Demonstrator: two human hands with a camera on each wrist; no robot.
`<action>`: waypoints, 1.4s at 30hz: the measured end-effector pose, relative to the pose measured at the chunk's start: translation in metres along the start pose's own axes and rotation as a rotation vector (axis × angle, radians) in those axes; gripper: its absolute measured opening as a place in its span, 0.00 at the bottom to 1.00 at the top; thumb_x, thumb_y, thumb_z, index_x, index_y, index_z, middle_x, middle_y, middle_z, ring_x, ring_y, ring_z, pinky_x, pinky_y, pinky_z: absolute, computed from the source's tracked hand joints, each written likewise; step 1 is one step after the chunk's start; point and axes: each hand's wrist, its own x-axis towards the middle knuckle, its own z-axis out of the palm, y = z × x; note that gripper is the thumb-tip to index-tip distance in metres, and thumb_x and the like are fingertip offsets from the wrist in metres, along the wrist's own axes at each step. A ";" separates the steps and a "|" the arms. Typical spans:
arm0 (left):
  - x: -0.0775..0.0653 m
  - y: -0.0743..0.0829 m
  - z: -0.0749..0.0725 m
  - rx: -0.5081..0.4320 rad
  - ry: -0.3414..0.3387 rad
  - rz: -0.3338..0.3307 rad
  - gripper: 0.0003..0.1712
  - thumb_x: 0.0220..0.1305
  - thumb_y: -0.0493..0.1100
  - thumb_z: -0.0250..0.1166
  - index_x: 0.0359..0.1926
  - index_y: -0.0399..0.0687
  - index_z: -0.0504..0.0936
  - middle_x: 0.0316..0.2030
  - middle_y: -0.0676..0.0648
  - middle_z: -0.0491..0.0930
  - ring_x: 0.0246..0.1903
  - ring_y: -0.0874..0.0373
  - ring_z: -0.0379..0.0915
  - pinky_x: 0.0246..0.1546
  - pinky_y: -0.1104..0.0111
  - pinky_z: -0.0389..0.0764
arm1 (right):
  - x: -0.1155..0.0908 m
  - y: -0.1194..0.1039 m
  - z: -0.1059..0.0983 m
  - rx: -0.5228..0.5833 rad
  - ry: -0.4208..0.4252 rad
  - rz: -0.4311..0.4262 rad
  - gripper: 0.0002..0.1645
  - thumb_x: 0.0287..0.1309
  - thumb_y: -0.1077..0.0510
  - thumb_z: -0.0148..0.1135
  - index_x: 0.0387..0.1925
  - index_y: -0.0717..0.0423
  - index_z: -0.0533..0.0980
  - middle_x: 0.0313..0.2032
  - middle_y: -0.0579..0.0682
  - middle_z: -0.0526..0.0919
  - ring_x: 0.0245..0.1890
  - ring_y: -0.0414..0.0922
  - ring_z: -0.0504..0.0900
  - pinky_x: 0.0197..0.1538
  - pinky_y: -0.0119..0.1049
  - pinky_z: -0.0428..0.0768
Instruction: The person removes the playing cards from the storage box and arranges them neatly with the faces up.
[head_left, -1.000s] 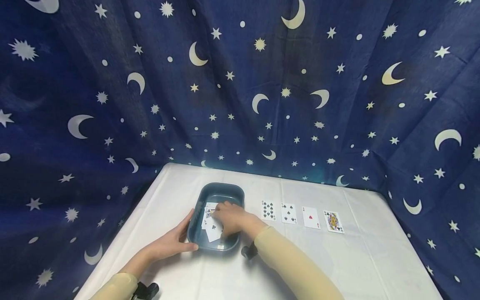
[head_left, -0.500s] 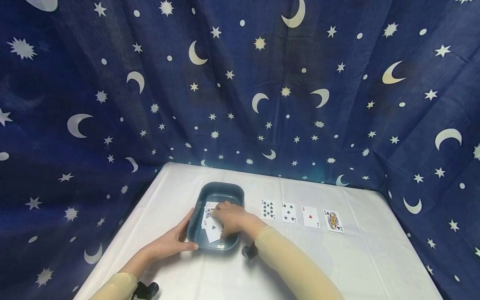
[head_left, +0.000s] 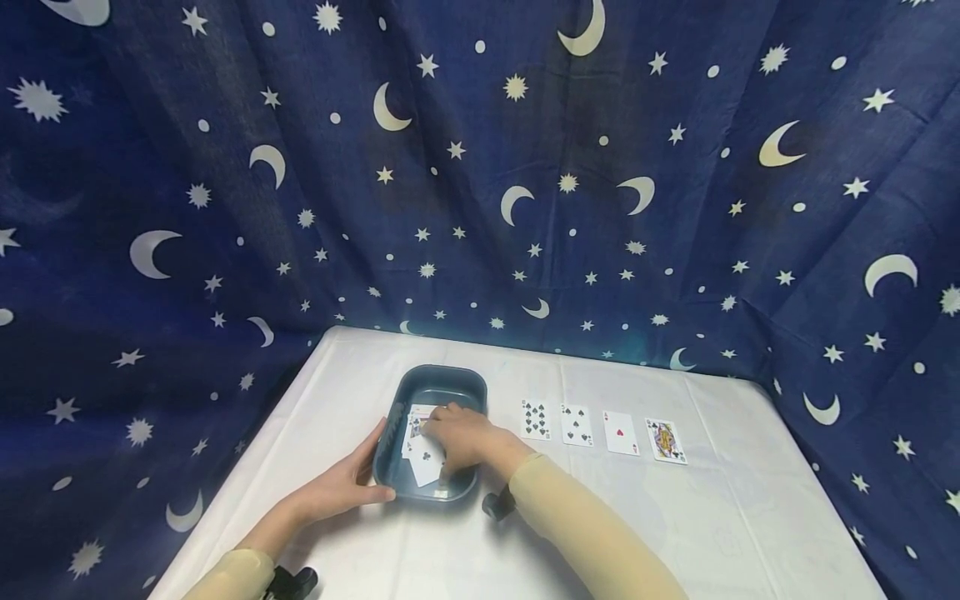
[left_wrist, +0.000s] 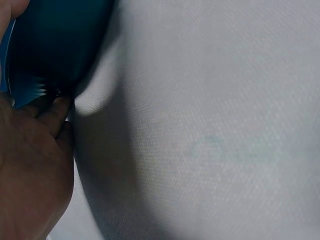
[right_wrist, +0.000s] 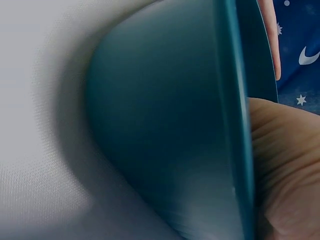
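- Tray (head_left: 448, 385), blue, round-cornered: lower centre of the frame, standing on the surface.
- Loose playing cards (head_left: 423, 468): inside the tray, overlapping, faces up, an ace of clubs apparently uppermost.
- Left hand (head_left: 347, 489): thumb and fingers spread wide against the tray's left side, bracing it; best kept steady.
- Right hand (head_left: 463, 439): reaching into the tray, fingers bent down over the cards; fingertips hidden, so whether it grips one cannot be told. Sound practice, in judgement: separate one card by its edge, leaving the rest flat.
- Card row (head_left: 577, 426): four, face up, spaced apart, right of the tray.
- Surface (head_left: 720, 517): white-covered, faintly creased.
- Curtain (head_left: 450, 108): dark blue, moons and stars, filling the upper frame.
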 end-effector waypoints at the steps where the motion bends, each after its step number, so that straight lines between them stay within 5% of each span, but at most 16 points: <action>1: 0.000 0.000 0.000 -0.002 0.000 0.001 0.69 0.59 0.50 0.77 0.83 0.59 0.33 0.81 0.40 0.35 0.79 0.42 0.34 0.75 0.50 0.52 | 0.000 0.000 0.000 0.002 0.000 0.001 0.56 0.34 0.36 0.85 0.69 0.40 0.74 0.66 0.43 0.73 0.63 0.43 0.70 0.71 0.43 0.69; 14: 0.005 0.001 0.002 0.026 0.007 -0.006 0.69 0.58 0.51 0.77 0.83 0.58 0.33 0.81 0.40 0.36 0.79 0.41 0.34 0.75 0.48 0.52 | -0.003 0.004 0.002 0.012 0.016 -0.007 0.56 0.34 0.36 0.85 0.68 0.40 0.74 0.64 0.44 0.74 0.62 0.44 0.70 0.70 0.43 0.70; 23: 0.003 -0.001 0.001 0.014 0.017 -0.049 0.70 0.58 0.53 0.77 0.83 0.62 0.32 0.82 0.43 0.33 0.79 0.43 0.33 0.75 0.50 0.51 | -0.025 0.018 -0.025 0.142 0.175 -0.040 0.54 0.36 0.40 0.85 0.67 0.47 0.74 0.63 0.45 0.74 0.62 0.43 0.69 0.71 0.37 0.69; 32: 0.005 -0.003 0.005 0.026 0.034 -0.077 0.71 0.56 0.55 0.78 0.83 0.64 0.33 0.82 0.44 0.34 0.79 0.43 0.33 0.75 0.50 0.50 | -0.083 0.084 -0.050 0.233 0.289 0.102 0.56 0.35 0.43 0.84 0.69 0.50 0.72 0.66 0.49 0.71 0.67 0.47 0.65 0.71 0.44 0.68; 42: 0.004 0.000 0.005 0.010 0.028 -0.077 0.71 0.56 0.54 0.78 0.83 0.66 0.33 0.82 0.44 0.33 0.79 0.42 0.32 0.75 0.49 0.50 | -0.172 0.179 -0.040 0.244 0.319 0.349 0.55 0.40 0.49 0.84 0.71 0.57 0.69 0.69 0.61 0.68 0.70 0.61 0.61 0.71 0.64 0.64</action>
